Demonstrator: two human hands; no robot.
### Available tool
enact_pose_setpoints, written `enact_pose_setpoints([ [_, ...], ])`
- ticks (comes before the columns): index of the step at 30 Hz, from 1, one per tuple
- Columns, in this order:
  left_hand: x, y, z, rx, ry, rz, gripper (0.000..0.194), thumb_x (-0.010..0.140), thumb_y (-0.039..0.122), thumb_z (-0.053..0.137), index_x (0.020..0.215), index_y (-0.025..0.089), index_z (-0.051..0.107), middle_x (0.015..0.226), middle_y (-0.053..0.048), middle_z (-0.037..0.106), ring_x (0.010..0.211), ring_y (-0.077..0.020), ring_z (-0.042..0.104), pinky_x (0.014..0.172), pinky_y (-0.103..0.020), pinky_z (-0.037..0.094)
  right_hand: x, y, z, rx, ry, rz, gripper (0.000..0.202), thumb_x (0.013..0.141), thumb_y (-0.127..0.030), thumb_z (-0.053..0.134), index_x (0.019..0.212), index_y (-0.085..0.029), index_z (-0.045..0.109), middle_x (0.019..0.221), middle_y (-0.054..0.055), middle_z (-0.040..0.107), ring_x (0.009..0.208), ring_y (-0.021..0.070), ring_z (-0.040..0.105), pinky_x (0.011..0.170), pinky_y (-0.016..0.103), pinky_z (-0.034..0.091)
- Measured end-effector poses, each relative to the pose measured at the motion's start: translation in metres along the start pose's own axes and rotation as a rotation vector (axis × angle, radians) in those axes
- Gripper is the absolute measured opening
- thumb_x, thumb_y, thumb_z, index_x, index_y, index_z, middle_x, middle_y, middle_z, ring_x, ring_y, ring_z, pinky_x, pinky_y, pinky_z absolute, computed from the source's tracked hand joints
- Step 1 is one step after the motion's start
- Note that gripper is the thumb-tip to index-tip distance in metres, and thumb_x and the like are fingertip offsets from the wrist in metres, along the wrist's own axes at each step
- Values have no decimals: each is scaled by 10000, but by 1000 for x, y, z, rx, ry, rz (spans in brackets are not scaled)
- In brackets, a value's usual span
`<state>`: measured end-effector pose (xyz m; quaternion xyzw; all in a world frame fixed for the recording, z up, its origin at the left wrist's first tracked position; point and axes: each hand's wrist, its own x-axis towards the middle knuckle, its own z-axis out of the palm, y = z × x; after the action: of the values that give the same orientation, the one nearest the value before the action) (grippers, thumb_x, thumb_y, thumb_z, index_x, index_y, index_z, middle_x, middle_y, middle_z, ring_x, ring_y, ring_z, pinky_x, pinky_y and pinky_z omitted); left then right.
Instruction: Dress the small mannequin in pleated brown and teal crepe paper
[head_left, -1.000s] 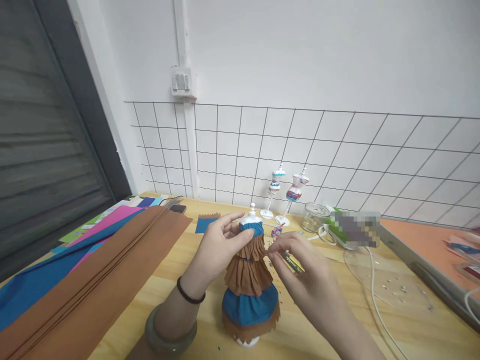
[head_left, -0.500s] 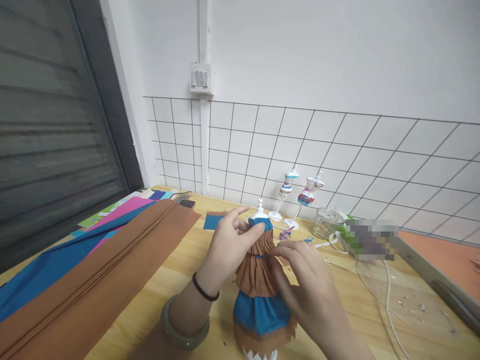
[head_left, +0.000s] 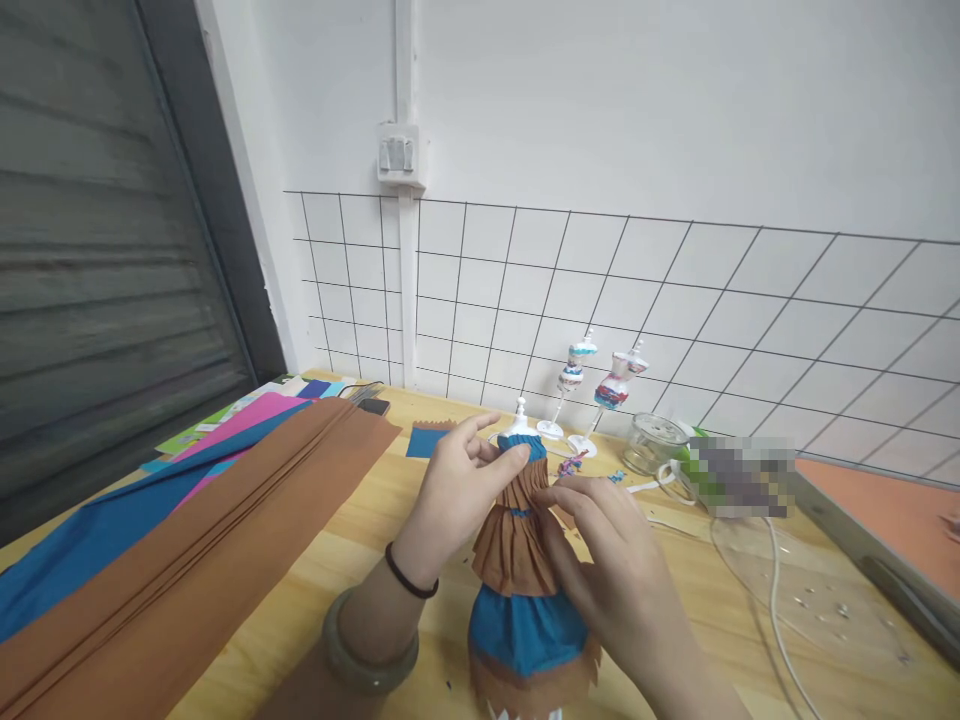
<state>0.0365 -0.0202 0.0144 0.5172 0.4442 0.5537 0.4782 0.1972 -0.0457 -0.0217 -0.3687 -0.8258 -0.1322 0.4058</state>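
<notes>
In front of me stands a small dress form (head_left: 520,416) with a white neck, wearing a pleated blue and brown crepe-paper dress (head_left: 517,550). The dress has a gathered blue top edge, a brown pleated bodice and layered skirt with zigzag edges. My left hand (head_left: 461,485) grips the bodice from the left, its thumb on the blue pleats and index finger stretched out. At the waist's right side, my right hand (head_left: 611,550) pinches the brown pleats between thumb and fingers. The right fingertips partly hide the dress.
Brown crepe paper (head_left: 247,540) and blue crepe paper (head_left: 82,550) lie at left. Two small decorated dress forms (head_left: 576,362) (head_left: 621,378) stand behind. A glass jar (head_left: 654,443), a white cable (head_left: 780,620) and a blue-brown paper piece (head_left: 429,441) are on the wooden table (head_left: 360,590).
The lower skirt has turned or shifted slightly to the right. Both hands keep nearly the same hold on the dress.
</notes>
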Motion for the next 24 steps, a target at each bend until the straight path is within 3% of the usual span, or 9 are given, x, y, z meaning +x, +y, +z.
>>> enact_pose_setpoints([
  [24, 4, -2, -6, -55, -14, -5, 602, 681, 362, 730, 1194, 117, 533, 628, 59, 449, 640, -115, 494, 646, -264, 394, -3, 6, -2, 12, 85, -137, 259, 830, -50, 529, 1041, -189, 587, 902, 95, 658, 780, 200, 595, 641, 343, 446],
])
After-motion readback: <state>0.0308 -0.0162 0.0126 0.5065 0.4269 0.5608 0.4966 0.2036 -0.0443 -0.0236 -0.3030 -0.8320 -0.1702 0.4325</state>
